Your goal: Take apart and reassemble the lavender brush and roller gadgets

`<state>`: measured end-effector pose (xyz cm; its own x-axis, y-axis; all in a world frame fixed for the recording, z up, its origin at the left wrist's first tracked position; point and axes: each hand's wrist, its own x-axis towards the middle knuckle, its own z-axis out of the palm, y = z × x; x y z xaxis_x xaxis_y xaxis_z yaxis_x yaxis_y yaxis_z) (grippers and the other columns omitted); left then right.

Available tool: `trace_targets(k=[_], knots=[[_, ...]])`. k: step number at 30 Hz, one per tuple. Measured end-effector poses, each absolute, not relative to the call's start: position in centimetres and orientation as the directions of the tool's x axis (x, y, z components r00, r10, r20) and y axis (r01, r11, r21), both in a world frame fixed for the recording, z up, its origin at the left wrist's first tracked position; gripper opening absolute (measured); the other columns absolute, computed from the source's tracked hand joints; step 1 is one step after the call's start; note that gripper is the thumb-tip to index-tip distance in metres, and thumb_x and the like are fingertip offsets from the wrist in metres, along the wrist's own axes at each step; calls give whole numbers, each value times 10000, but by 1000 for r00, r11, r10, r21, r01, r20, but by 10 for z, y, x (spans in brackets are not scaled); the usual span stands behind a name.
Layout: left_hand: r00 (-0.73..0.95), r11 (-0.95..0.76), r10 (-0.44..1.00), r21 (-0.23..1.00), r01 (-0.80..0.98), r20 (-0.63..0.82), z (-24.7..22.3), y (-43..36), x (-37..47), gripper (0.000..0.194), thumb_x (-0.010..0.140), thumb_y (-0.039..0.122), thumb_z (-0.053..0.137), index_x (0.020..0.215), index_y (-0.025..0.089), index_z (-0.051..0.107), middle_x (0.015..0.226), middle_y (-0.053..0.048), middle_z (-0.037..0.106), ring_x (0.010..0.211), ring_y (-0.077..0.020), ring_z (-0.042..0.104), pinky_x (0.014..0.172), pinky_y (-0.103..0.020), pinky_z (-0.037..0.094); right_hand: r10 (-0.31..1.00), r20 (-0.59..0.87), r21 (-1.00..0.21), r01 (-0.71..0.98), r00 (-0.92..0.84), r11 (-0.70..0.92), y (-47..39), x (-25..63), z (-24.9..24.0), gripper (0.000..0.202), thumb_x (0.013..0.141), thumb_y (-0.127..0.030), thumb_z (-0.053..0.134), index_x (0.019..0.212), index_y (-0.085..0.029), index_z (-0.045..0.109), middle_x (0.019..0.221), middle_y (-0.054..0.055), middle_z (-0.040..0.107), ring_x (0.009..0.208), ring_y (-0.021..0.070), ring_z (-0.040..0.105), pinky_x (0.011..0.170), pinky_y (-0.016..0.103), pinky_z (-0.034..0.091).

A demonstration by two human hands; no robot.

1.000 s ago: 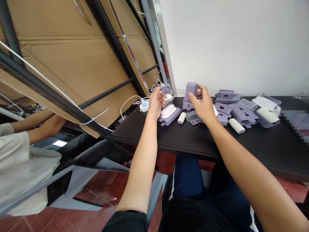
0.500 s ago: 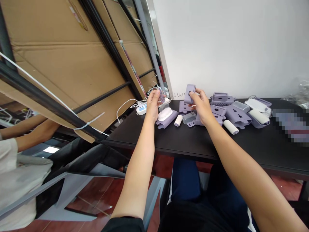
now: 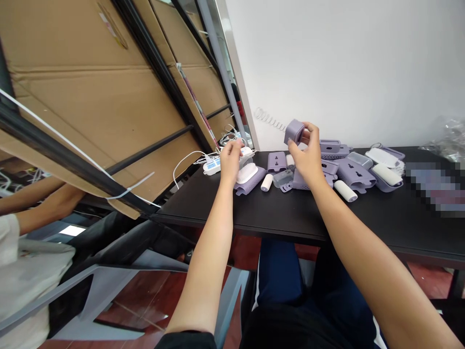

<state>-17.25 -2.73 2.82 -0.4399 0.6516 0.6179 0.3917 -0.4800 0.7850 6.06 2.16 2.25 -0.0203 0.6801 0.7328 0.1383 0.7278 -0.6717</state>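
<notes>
My right hand [image 3: 308, 154] holds a small purple plastic housing [image 3: 294, 131] lifted above the black table [image 3: 276, 213], with a white coiled cord [image 3: 268, 119] trailing from it to the left. My left hand [image 3: 230, 160] is down at the table's back left corner, fingers curled over a small white device [image 3: 246, 152]; whether it grips it I cannot tell. Just below that hand lies a purple tray with a white brush-like insert [image 3: 249, 175].
Several purple housings [image 3: 354, 173], white rollers [image 3: 267, 182] and clear lids lie along the table's back. A white power strip [image 3: 211, 166] with cables sits at the left edge. Cardboard sheets [image 3: 90, 97] lean at left. Another person's arm [image 3: 39, 208] shows at far left.
My right hand has lifted the purple housing up off the pile, stretching the coiled cord. My left hand has lowered toward the white device at the table corner.
</notes>
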Motion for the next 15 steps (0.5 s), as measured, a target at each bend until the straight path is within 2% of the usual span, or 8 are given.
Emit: trace_targets(k=[2, 4, 7, 10, 15], knots=[[-227, -440, 708, 669, 600, 669, 27, -34, -159, 415, 933, 649, 646, 898, 251, 756, 798, -32, 662, 763, -195, 563, 808, -364, 444, 709, 704, -707, 148, 48, 692, 28, 62, 18, 549, 953, -401, 584, 1451, -292, 380, 1309, 130, 610, 1164, 255, 630, 1054, 520, 517], [-38, -375, 768, 498, 782, 639, 24, -40, -147, 375, 922, 622, 673, 956, 267, 786, 856, -51, 704, 869, -248, 592, 925, -421, 414, 749, 657, -753, 132, 88, 645, 33, 62, 14, 553, 958, -455, 583, 1443, -288, 375, 1268, 132, 630, 1128, 264, 656, 1024, 523, 528], [97, -340, 831, 362, 868, 547, 22, -45, -137, 378, 888, 622, 715, 1025, 281, 802, 920, -66, 749, 988, -308, 604, 1035, -482, 347, 800, 592, -806, 100, 98, 584, 35, 61, 13, 580, 953, -499, 576, 1446, -272, 373, 1248, 137, 638, 1112, 278, 683, 1000, 526, 535], [99, -341, 838, 373, 863, 537, 22, -45, -138, 359, 933, 594, 666, 1063, 287, 800, 994, -71, 782, 1044, -328, 609, 1085, -503, 313, 842, 536, -844, 25, 57, 535, 33, 60, 17, 595, 939, -515, 601, 1441, -270, 395, 1237, 127, 655, 1109, 277, 693, 976, 500, 554], [-79, -376, 710, 472, 798, 700, 23, -44, -144, 323, 993, 517, 599, 980, 270, 808, 1014, -80, 778, 1046, -310, 638, 1105, -482, 346, 889, 456, -879, -174, -35, 444, 24, 63, 29, 555, 908, -546, 649, 1370, -294, 473, 1183, 90, 703, 1112, 279, 696, 866, 443, 605]])
